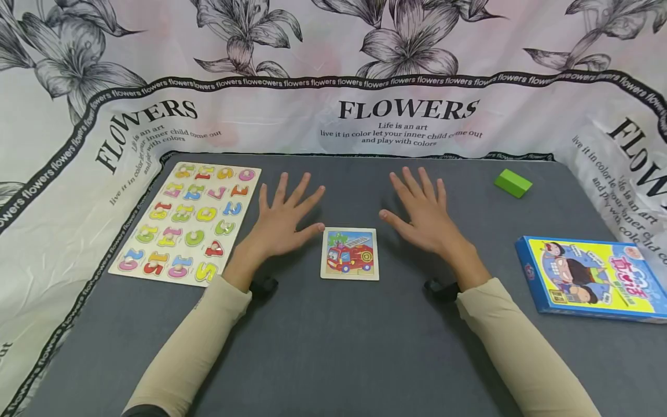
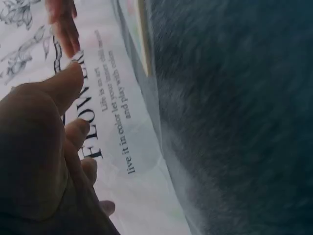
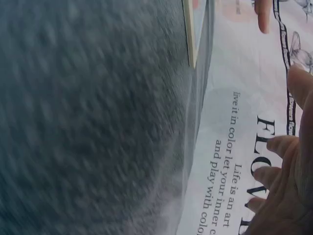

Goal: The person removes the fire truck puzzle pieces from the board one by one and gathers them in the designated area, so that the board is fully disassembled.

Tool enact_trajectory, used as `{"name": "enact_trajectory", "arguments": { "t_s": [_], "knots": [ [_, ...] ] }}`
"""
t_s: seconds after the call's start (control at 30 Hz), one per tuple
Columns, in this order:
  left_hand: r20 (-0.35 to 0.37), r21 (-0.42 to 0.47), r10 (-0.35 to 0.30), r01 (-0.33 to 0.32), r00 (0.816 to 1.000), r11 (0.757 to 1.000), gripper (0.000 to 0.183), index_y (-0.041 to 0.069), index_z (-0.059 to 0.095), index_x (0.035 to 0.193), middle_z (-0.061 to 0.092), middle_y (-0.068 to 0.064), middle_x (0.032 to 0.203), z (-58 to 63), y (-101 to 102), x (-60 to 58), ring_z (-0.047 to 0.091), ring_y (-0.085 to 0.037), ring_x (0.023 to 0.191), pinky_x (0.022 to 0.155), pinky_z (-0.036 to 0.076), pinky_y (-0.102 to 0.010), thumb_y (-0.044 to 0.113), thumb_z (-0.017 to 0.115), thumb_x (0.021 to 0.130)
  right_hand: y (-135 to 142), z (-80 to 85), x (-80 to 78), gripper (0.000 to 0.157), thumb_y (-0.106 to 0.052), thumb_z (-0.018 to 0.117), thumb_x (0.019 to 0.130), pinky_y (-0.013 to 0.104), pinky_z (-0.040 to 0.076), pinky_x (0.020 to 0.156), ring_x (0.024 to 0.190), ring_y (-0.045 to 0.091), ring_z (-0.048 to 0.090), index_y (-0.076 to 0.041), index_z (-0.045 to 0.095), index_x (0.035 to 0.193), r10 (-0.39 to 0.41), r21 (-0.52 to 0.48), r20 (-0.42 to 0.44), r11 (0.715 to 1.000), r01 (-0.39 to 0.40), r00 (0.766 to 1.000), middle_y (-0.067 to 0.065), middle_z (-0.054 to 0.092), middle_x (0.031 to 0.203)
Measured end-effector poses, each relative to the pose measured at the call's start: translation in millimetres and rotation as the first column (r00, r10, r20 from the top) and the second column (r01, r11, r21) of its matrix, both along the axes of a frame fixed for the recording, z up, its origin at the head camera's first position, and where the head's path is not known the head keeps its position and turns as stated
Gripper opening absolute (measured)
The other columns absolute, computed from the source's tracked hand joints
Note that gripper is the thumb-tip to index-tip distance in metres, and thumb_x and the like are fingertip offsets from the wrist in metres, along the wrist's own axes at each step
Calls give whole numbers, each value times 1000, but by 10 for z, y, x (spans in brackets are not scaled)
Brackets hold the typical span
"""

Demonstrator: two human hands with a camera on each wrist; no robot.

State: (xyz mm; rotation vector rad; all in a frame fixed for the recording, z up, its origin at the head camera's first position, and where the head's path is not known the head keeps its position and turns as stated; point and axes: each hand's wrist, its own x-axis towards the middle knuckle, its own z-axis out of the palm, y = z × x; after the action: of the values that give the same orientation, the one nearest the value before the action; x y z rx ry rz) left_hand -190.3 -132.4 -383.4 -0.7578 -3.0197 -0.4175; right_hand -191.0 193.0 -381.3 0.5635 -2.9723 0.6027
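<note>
A small square picture puzzle (image 1: 350, 253) showing a red fire truck lies flat on the dark grey table (image 1: 344, 347), between the two hands. My left hand (image 1: 285, 223) hovers to its left with fingers spread and palm down, the thumb tip close by the puzzle's upper left corner. On the other side my right hand (image 1: 424, 217) is spread the same way, palm down, apart from the puzzle. Neither hand holds anything. In the left wrist view the puzzle's edge (image 2: 143, 41) shows near the top; the right wrist view catches its corner (image 3: 190, 34) too.
A wooden number board (image 1: 187, 226) with colourful digits lies left, partly behind the left wrist. At the back right sits a green block (image 1: 513, 183). A blue and yellow box (image 1: 594, 279) lies at the right edge. Flower-printed sheeting (image 1: 292, 116) borders the table.
</note>
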Motion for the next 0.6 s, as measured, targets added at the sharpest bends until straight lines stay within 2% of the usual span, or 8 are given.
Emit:
{"name": "enact_trajectory", "arguments": {
  "t_s": [0.13,0.27,0.43,0.6],
  "knots": [
    [42,-2,-74,74,996,997,77,37,16,164,-2,2,174,-50,22,77,-17,-36,159,119,-12,-71,61,51,100,-46,-50,37,82,-61,49,100,65,-6,123,161,36,-4,-23,16,165,71,-9,38,997,-71,997,10,9,173],
    [99,22,-144,142,985,990,76,38,17,163,2,6,174,-77,38,161,-9,-35,160,121,-11,-68,60,53,99,-96,-91,79,82,-55,56,99,66,-2,123,159,41,5,-22,20,165,135,-7,79,991,-135,988,13,17,172],
    [155,68,-249,241,956,968,74,35,28,161,14,9,172,-68,50,285,4,-28,161,124,-7,-64,56,59,98,-135,-127,118,84,-45,68,95,68,4,122,156,45,14,-17,27,163,200,-4,109,980,-201,974,17,28,167],
    [181,95,-341,329,922,940,68,32,44,155,29,10,168,-73,65,420,11,-28,161,123,-2,-67,53,66,95,-162,-167,128,81,-39,71,94,70,9,119,153,46,21,-14,33,161,243,-32,129,970,-241,961,19,35,163]
  ]
}}
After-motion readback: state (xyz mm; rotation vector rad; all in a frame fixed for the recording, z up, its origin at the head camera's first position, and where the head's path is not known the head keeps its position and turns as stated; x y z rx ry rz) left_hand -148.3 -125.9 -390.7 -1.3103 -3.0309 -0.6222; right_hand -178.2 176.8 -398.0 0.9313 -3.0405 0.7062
